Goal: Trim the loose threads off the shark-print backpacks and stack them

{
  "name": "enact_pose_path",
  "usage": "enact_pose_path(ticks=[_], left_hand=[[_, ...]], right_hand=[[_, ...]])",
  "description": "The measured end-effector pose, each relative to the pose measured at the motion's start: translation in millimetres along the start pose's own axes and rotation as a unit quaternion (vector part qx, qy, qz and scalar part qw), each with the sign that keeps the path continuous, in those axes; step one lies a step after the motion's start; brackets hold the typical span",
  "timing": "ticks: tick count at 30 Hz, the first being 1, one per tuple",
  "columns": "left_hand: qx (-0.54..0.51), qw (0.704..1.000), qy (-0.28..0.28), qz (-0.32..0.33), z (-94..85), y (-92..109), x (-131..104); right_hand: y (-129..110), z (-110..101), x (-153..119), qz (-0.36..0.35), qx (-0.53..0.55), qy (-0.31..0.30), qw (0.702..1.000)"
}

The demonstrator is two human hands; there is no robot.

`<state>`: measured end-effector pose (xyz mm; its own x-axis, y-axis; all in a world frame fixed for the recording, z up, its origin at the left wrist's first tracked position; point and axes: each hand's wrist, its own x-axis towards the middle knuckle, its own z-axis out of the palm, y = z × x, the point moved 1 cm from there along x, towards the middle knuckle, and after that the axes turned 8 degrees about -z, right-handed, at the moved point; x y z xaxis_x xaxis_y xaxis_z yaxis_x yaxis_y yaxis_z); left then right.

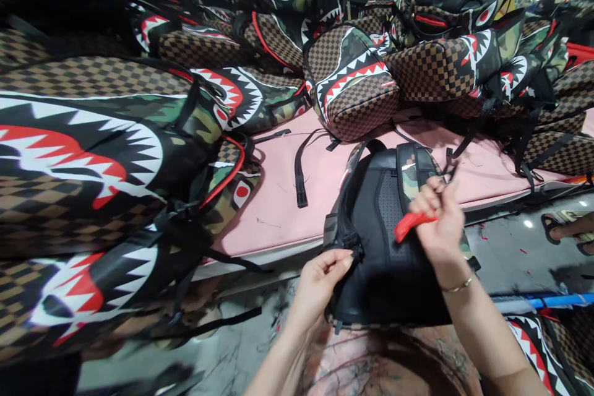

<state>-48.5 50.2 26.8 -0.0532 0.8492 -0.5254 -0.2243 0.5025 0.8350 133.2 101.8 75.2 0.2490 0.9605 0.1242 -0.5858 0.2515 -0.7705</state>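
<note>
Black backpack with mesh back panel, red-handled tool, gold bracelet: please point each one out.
Black backpack with mesh back panel [378, 247], head view, on the back panel.
Red-handled tool [411, 224], head view, on the red handle.
Gold bracelet [457, 286], head view, on the band at the wrist.

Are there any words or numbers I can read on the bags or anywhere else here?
None can be read.
The black backpack that the left hand and right hand hold shows no print.
The red-handled tool in the right hand is bare.
The shark-mouth backpacks carry only teeth, eyes, checks and camouflage.
A small red tab on one is too small to read.
</note>
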Motion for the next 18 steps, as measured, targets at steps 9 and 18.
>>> enact_pose_path(ticks=[9,18], left_hand=[[-0.028,0.997,0.049,0.059,-9.0,4.0,3.2],[0.03,0.992,0.061,0.104,-7.7,-2.6,1.4]], right_hand=[[19.8,-15.5,-27.3,0.013,-0.422,-0.188,0.887],[27.0,-13.6,-30.7,0.056,-0.487,-0.287,0.823]])
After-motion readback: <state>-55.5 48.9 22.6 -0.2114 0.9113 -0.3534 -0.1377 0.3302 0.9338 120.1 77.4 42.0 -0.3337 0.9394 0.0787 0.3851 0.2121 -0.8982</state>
